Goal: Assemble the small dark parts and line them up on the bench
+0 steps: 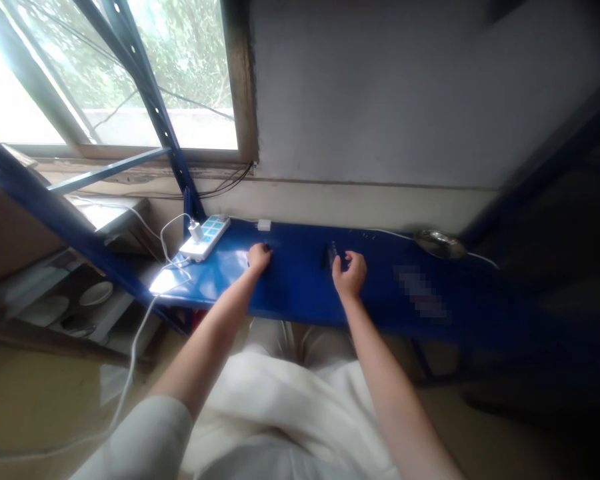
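My left hand (259, 257) is closed low over the blue tabletop (295, 293). Something small and dark shows at its fingertips, too little of it to name. My right hand (351, 273) is at the tabletop with fingers curled and a gap between thumb and fingers. Right beside its thumb is a small clear, plastic-looking piece (333, 251); I cannot tell whether the thumb touches it. A narrow black object (324, 257) lies just left of that piece, between my two hands.
A white power strip (207, 238) with a plugged-in charger (195, 230) and white cable is at the left end. A white adapter (264, 225) lies along the back edge. A shiny metallic lamp-like object (439, 244) sits back right. Blue posts (153, 100) frame the left.
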Available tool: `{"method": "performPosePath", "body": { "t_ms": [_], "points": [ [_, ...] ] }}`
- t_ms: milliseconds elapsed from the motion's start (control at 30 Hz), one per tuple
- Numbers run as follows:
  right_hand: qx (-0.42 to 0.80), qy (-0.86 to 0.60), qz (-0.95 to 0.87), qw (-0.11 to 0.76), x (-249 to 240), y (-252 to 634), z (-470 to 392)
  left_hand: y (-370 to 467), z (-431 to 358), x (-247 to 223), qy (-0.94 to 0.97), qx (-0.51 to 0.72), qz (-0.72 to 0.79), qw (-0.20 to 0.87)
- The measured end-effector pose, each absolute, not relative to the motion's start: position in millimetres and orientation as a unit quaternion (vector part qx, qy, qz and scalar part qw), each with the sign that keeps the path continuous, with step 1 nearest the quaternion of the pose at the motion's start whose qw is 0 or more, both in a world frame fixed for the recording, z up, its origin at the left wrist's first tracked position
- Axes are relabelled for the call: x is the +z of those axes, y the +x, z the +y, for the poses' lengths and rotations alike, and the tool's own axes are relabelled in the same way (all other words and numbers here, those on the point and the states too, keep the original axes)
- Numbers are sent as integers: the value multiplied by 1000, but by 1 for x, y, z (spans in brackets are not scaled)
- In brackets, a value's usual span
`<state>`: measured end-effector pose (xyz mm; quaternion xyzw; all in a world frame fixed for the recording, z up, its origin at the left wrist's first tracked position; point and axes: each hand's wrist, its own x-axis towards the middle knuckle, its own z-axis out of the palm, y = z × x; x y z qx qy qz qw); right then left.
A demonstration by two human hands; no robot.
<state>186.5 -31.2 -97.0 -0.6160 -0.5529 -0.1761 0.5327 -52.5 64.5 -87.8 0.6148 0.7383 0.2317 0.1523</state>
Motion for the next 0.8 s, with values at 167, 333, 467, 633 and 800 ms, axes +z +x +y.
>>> {"method": "performPosePath", "body": {
  "t_ms": [167, 333, 467, 633, 800],
  "points": [
    [-167, -648, -540, 511, -109, 186, -34, -55, 69, -97, 615, 230, 741, 137],
    [-134, -682, -537, 477, -113, 188, -34, -51, 69, -97, 623, 241, 734, 120],
    [-106, -706, -538, 448, -113, 187, -34, -50, 69, -98, 625, 243, 734, 110],
    [-93, -733, -536, 409, -111, 185, -34, -51, 68, -98, 618, 254, 732, 134],
    [-82, -759, -536, 360, -111, 184, -33, -53, 58, -99, 591, 323, 729, 122]
  ]
}}
